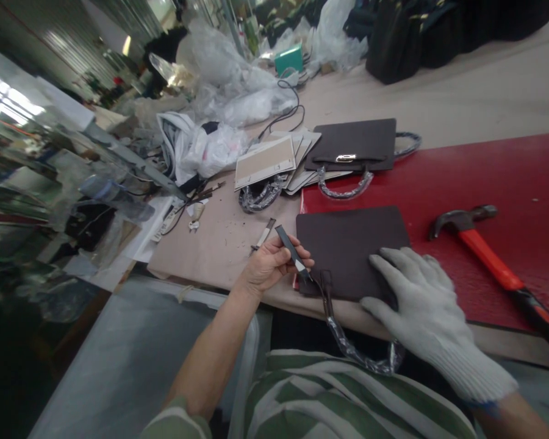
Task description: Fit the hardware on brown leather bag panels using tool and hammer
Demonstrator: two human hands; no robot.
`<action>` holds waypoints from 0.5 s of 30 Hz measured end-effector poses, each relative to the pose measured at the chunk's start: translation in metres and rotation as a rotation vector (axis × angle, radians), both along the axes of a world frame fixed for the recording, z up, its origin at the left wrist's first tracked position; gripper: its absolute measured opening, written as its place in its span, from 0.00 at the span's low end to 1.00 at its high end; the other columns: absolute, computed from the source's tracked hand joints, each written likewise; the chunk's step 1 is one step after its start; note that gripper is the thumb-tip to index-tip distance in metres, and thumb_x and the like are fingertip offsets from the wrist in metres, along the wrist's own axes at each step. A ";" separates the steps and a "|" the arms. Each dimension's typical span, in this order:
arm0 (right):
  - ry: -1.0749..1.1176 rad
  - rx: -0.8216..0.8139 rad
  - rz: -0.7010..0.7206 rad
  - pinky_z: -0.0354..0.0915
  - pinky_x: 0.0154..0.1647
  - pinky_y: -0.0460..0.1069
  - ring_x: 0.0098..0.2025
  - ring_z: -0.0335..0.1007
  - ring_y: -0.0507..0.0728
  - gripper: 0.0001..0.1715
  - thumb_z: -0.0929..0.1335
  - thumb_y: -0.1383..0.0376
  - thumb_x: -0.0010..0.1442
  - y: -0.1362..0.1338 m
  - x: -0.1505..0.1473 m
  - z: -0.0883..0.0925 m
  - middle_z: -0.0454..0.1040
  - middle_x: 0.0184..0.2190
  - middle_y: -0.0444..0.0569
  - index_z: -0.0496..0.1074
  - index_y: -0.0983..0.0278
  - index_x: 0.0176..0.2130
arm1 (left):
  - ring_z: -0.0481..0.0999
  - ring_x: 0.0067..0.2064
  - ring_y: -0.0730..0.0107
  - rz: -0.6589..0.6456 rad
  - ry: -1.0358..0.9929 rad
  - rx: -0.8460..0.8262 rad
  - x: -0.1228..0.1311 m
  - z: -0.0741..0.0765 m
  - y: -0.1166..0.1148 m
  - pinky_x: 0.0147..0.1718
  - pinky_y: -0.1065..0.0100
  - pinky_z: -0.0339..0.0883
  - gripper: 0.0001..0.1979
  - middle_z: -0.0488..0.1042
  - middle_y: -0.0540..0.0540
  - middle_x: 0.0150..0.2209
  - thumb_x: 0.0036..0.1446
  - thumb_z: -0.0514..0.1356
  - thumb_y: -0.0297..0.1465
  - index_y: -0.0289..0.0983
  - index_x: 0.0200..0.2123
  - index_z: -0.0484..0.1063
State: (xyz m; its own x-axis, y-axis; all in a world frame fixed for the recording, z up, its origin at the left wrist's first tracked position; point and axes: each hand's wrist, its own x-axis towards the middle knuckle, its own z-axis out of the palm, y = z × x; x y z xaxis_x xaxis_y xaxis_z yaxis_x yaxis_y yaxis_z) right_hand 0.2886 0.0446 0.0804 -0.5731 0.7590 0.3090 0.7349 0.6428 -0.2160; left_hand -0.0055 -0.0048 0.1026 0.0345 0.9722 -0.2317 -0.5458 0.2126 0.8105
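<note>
My bare left hand (274,262) pinches a short dark flat strip (290,249) with a pale patch near its lower end; its exact kind is unclear. That lower end is over the near left corner of a dark brown leather bag panel (348,241), close to a handle tab. A plastic-wrapped handle (343,341) hangs from the panel over the table's near edge. My right hand (421,299), in a white knit glove, lies on the panel's right side, fingers spread. A similar narrow piece (264,235) rests on the table beyond my left hand.
A claw hammer (489,256) lies on the red mat (466,183) at right. Behind are another brown bag panel (357,143), stacked beige panels (265,161) and a wrapped handle (260,198). Plastic sheeting (224,79) and black bags (402,42) stand farther back.
</note>
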 end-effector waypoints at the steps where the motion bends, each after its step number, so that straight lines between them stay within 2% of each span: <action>1: 0.002 -0.003 -0.002 0.57 0.66 0.72 0.64 0.61 0.75 0.32 0.65 0.53 0.62 0.000 0.000 0.000 0.70 0.61 0.61 0.71 0.66 0.59 | 0.86 0.41 0.53 -0.010 -0.005 0.001 0.002 0.000 0.002 0.39 0.60 0.81 0.23 0.83 0.43 0.38 0.48 0.77 0.37 0.35 0.43 0.74; 5: 0.013 -0.021 -0.005 0.56 0.67 0.72 0.65 0.61 0.76 0.31 0.66 0.53 0.62 -0.002 0.000 0.001 0.70 0.61 0.61 0.72 0.67 0.59 | 0.86 0.40 0.53 -0.044 -0.014 0.008 0.009 -0.001 0.009 0.38 0.61 0.81 0.23 0.83 0.43 0.38 0.48 0.77 0.37 0.35 0.43 0.74; 10: 0.012 -0.044 -0.004 0.55 0.68 0.72 0.66 0.59 0.76 0.32 0.68 0.54 0.61 -0.003 0.000 0.002 0.69 0.62 0.61 0.71 0.66 0.60 | 0.86 0.42 0.51 -0.087 0.043 -0.038 0.017 -0.001 0.018 0.42 0.57 0.81 0.22 0.83 0.42 0.40 0.53 0.75 0.37 0.35 0.45 0.73; 15: 0.012 -0.069 -0.007 0.53 0.68 0.71 0.66 0.58 0.76 0.33 0.69 0.53 0.61 -0.004 -0.001 0.003 0.69 0.62 0.60 0.70 0.66 0.61 | 0.86 0.39 0.53 -0.191 -0.027 -0.026 0.026 0.002 0.026 0.38 0.61 0.81 0.24 0.84 0.42 0.38 0.49 0.77 0.38 0.34 0.44 0.74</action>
State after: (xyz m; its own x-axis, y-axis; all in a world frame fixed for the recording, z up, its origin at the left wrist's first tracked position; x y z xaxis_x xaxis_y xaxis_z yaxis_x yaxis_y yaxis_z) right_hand 0.2878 0.0410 0.0834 -0.5645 0.7826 0.2626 0.7362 0.6212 -0.2687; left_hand 0.0204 0.0217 0.1049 0.2239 0.9411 -0.2536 -0.5148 0.3351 0.7891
